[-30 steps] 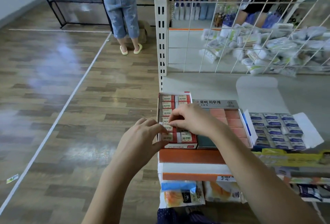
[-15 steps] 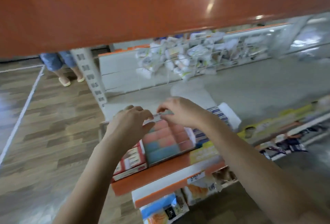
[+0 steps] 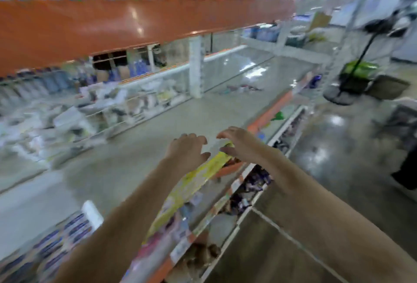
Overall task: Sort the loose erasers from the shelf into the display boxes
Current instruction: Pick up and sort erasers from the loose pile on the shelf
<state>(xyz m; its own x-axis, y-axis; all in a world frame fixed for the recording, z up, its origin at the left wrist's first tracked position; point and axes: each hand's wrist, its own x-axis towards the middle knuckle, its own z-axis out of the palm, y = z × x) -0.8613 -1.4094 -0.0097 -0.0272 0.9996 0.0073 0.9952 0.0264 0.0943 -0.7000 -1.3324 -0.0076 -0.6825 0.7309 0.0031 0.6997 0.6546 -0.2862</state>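
Note:
The picture is heavily blurred. Both my arms stretch forward over the grey shelf [image 3: 140, 154]. My left hand [image 3: 188, 150] hovers with loosely spread fingers and holds nothing. My right hand [image 3: 239, 141] is beside it, fingers relaxed, also with nothing in it. A display box of blue-labelled erasers [image 3: 56, 240] lies at the lower left, near my left forearm. Some small loose items [image 3: 242, 88] lie far along the shelf, too blurred to identify. The red and pink eraser boxes are out of view.
An orange shelf edge [image 3: 112, 28] hangs overhead. Wire racks of white packets [image 3: 90, 106] line the shelf's back. A yellow strip [image 3: 194, 183] runs along the shelf's front edge, with goods on the lower shelf [image 3: 248, 192]. A dark stand with a green object [image 3: 356, 75] is at right.
The view has swung right along the shelf. Both hands have left the eraser boxes and now hover further right, holding nothing.

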